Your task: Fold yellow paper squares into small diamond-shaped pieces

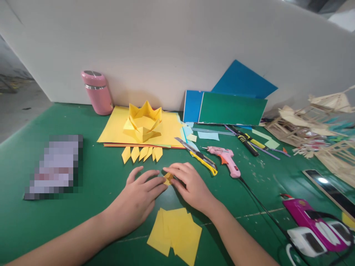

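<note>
My left hand [138,195] and my right hand [188,184] lie flat on the green table, fingertips meeting on a small folded yellow paper piece [168,178], mostly hidden under the fingers. Just beyond the hands lies a row of several folded yellow paper points [142,153]. Behind them a folded yellow paper crown shape [142,123] sits on a stack of yellow sheets [116,129]. A few loose yellow paper squares [177,232] lie between my forearms.
A pink flask [97,92] stands at the back left. A yellow utility knife [198,155], a pink glue gun [227,159] with its black cord, blue and green card sheets [230,107], wooden stick models [318,122] and a magenta device [310,221] occupy the right side.
</note>
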The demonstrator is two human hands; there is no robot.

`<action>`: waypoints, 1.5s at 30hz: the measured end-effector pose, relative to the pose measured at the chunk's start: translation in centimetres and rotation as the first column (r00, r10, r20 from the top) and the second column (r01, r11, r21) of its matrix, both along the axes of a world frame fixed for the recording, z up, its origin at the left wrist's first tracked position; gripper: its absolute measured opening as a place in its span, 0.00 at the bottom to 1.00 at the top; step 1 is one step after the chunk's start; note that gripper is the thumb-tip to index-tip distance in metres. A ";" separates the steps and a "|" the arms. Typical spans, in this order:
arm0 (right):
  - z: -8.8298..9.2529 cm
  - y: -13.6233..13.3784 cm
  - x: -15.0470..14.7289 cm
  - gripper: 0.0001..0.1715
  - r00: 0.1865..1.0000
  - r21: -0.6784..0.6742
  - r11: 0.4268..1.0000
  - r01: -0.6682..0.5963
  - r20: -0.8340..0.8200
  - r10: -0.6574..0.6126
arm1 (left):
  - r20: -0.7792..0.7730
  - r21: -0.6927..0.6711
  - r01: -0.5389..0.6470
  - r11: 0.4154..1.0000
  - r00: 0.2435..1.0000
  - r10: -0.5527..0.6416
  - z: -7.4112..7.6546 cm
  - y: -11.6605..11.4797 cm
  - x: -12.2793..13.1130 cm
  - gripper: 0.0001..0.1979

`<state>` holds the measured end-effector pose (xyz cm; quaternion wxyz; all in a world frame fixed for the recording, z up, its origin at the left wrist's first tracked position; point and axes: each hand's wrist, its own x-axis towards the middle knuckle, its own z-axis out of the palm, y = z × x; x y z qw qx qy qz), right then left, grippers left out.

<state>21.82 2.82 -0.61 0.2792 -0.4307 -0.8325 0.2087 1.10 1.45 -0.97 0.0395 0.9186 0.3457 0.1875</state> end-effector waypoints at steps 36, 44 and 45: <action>0.6 -0.3 -0.3 0.05 0.987 -0.160 0.974 0.159 0.008 -0.160 | -0.021 0.001 -0.006 1.000 1.000 0.006 0.4 -0.6 0.6 0.20; 0.7 -0.5 -0.7 0.08 0.981 -0.174 0.966 0.192 -0.003 -0.195 | -0.056 -0.019 -0.023 1.000 0.998 0.022 0.8 -0.9 0.9 0.21; 0.7 -0.5 -0.6 0.08 0.985 -0.163 0.972 0.169 -0.014 -0.173 | -0.065 -0.029 -0.024 0.999 0.998 0.022 0.9 -0.9 0.9 0.21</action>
